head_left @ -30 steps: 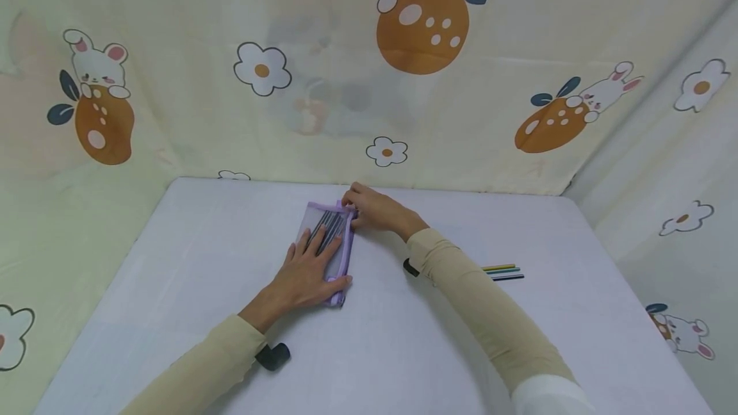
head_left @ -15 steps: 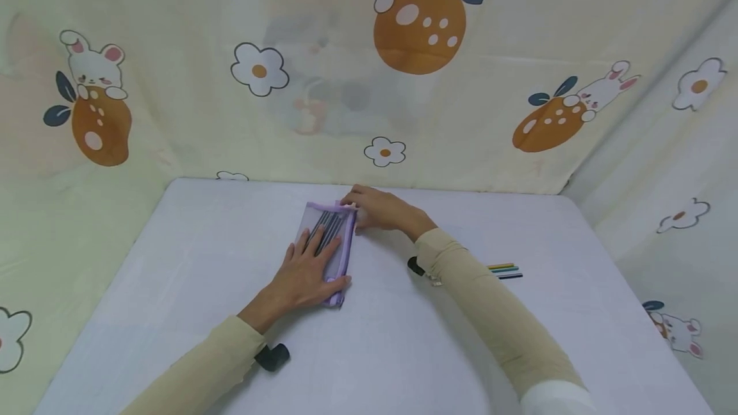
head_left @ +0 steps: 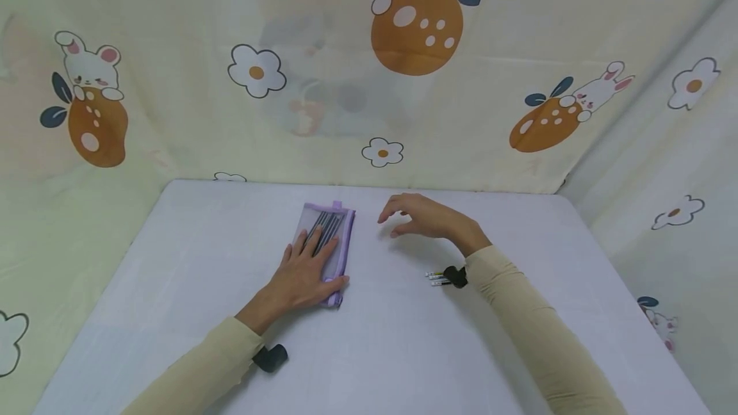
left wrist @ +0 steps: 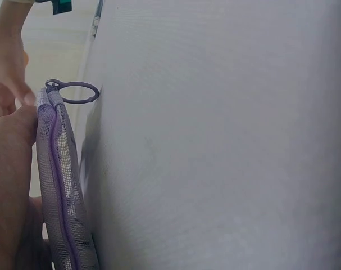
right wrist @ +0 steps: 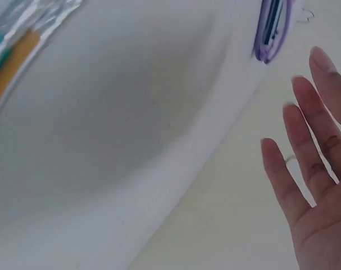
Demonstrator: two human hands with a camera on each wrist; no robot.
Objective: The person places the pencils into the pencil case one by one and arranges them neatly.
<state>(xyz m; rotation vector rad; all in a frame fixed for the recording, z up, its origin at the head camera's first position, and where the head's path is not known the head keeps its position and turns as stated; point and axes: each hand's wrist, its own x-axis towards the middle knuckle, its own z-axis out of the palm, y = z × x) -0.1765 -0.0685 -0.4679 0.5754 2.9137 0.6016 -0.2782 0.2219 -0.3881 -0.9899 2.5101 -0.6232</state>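
Observation:
A purple-edged mesh zip pouch (head_left: 348,235) lies on the table, with several dark slim sticks (head_left: 327,223) showing through the mesh. My left hand (head_left: 302,277) rests on its lower part, fingers spread and thumb reaching across the zip side. In the left wrist view, a zip runs along the pouch edge, with an oval pull (left wrist: 96,94) at its end. My right hand (head_left: 423,216) hovers to the right of the pouch, fingers loosely bent and holding nothing. The right wrist view shows the fingers (right wrist: 305,140) apart from the pouch's end (right wrist: 266,53).
A few slim pens or pencils (head_left: 436,278) lie on the white table (head_left: 380,351), partly hidden behind the right wrist's black camera (head_left: 456,276) and sleeve. In the right wrist view their teal and yellow bodies (right wrist: 16,59) show. A patterned curtain (head_left: 323,165) stands behind the table.
My right hand has let go of the pouch's upper right corner and moved right, its fingers spreading. The right forearm now covers the coloured ends of the loose sticks. The left hand stays put.

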